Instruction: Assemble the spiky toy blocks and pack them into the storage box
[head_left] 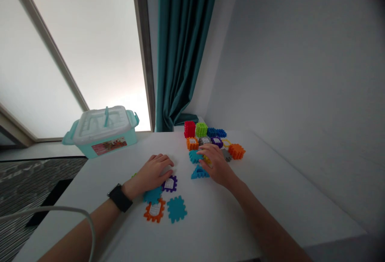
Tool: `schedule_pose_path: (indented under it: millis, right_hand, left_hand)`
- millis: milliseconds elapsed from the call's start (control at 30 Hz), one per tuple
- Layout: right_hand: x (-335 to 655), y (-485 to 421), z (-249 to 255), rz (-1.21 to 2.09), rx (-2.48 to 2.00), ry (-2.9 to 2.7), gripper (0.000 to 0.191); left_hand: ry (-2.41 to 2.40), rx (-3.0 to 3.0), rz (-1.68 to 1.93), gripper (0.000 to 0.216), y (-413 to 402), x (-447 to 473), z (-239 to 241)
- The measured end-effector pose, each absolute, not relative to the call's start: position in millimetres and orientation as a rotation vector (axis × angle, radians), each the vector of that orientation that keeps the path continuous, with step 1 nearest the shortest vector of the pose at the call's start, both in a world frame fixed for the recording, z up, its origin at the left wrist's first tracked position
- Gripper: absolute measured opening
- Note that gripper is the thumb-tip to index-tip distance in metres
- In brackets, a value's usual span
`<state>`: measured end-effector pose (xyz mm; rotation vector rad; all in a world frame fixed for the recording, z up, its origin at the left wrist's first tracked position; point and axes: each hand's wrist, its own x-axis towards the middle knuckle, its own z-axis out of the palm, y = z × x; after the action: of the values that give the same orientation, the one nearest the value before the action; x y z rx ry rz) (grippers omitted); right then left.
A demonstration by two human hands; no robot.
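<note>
My left hand lies on the white table with fingers curled, resting over flat toothed plastic tiles; a purple tile peeks out beside it. An orange-framed tile and a teal tile lie just in front of my wrist, which wears a black watch. My right hand reaches into the pile of coloured blocks and its fingers close on a small yellow piece. A blue triangular tile lies under that hand. Red, green and orange blocks sit behind.
A mint storage box with a clear lid stands at the table's far left by the window. A teal curtain hangs behind the blocks. A grey wall runs along the right. A white cable crosses my left forearm.
</note>
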<state>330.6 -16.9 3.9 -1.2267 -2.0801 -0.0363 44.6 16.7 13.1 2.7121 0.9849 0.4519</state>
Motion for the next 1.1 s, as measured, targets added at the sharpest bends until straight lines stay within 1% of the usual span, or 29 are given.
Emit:
schedule_pose_path:
  millis: [133, 333, 400, 667, 833, 1033, 1100]
  right_hand:
    - [307.8, -20.8, 10.9, -0.016, -1.198, -2.201, 0.023]
    - [273.8, -24.8, 16.3, 0.034, -1.129, -2.394, 0.021]
    - [265.6, -24.4, 15.6, 0.066, -1.117, -2.431, 0.02]
    - [246.3, -35.5, 5.8, 0.108, -1.108, -2.458, 0.018]
    - [243.1, -48.5, 0.9, 0.067, -1.128, -2.445, 0.027]
    - [248.7, -48.4, -1.3, -0.056, -1.14, -2.341, 0.037]
    - [250.3, -47.3, -1.5, -0.082, -1.124, -2.314, 0.038]
  left_hand:
    - [1.002, 2.707, 0.454, 0.02, 6.3, 30.1, 14.4]
    - [0.995, 2.69, 0.436, 0.046, -4.7, 22.8, 7.4]
    - [1.007, 2.664, 0.441, 0.051, -4.4, 21.4, 3.4]
    - [1.057, 2.59, 0.462, 0.037, -0.4, 19.4, -3.5]
    - [1.026, 2.659, 0.529, 0.035, 0.5, 20.0, -2.9]
    - [1.008, 2.757, 0.863, 0.034, -1.2, 17.0, 0.3]
    - [0.987, 2.785, 0.969, 0.034, -2.2, 16.3, 1.9]
